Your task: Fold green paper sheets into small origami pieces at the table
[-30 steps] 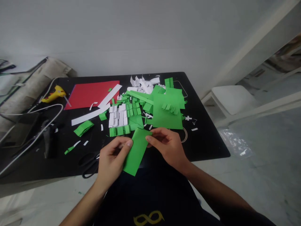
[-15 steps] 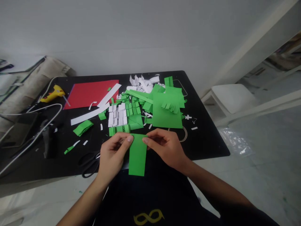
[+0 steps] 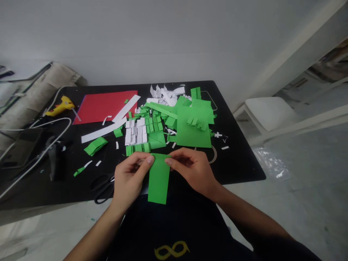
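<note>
A green paper strip [image 3: 158,181] hangs between my hands over the table's front edge. My left hand [image 3: 132,172] pinches its upper left corner between thumb and fingers, and my right hand [image 3: 193,170] pinches the upper right corner. Just beyond my hands lie folded white paper pieces [image 3: 136,131] beside folded green pieces [image 3: 153,124]. A larger green sheet [image 3: 193,136] with small folded bits on it is past my right hand. Black scissors [image 3: 101,186] lie left of my left hand, their blades partly hidden by it.
A red sheet [image 3: 106,103], long white strips [image 3: 100,133] and a yellow glue gun [image 3: 63,105] lie to the left on the black table [image 3: 233,163]. White cables [image 3: 61,136] cross the left side. White scraps [image 3: 167,97] pile at the back. A white chair [image 3: 269,112] stands at right.
Almost nothing differs. Both hands keep their pinch on the green paper strip, whose lower end has shifted very slightly left and down.
</note>
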`<state>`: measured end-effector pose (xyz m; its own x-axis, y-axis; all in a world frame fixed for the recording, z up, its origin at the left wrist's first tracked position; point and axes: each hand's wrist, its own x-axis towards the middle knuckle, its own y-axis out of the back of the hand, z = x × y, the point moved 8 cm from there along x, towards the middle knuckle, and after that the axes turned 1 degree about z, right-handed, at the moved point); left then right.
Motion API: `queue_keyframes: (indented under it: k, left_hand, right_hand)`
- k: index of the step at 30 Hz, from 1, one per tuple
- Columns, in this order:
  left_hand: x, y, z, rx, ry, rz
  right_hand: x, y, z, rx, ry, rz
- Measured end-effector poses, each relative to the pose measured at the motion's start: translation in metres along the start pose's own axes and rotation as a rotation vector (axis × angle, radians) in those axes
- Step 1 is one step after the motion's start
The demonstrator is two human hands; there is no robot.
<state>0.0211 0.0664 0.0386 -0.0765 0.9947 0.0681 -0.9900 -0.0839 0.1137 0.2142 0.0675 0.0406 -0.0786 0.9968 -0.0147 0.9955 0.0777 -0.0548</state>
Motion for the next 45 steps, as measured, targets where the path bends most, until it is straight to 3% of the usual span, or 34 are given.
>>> queue_keyframes:
  k: [9,17,24,34,45]
  left_hand:
    - [0.004,-0.001,0.0,-0.041,-0.004,-0.013]
    - [0.004,0.003,-0.003,-0.021,-0.005,0.049]
    - [0.005,-0.003,-0.008,-0.032,0.021,-0.008]
    - [0.003,-0.011,-0.001,0.093,-0.033,-0.065]
    - [-0.011,-0.018,-0.018,0.111,-0.051,-0.232]
  right_hand:
    - [0.0,0.002,-0.002,-0.052,0.018,0.007]
    - [-0.001,0.002,-0.002,-0.076,0.045,0.016]
    - [-0.001,0.004,-0.001,-0.034,0.02,0.051]
    - [0.005,-0.001,-0.005,-0.194,0.041,-0.084]
    - [0.016,0.037,-0.012,-0.118,0.111,0.18]
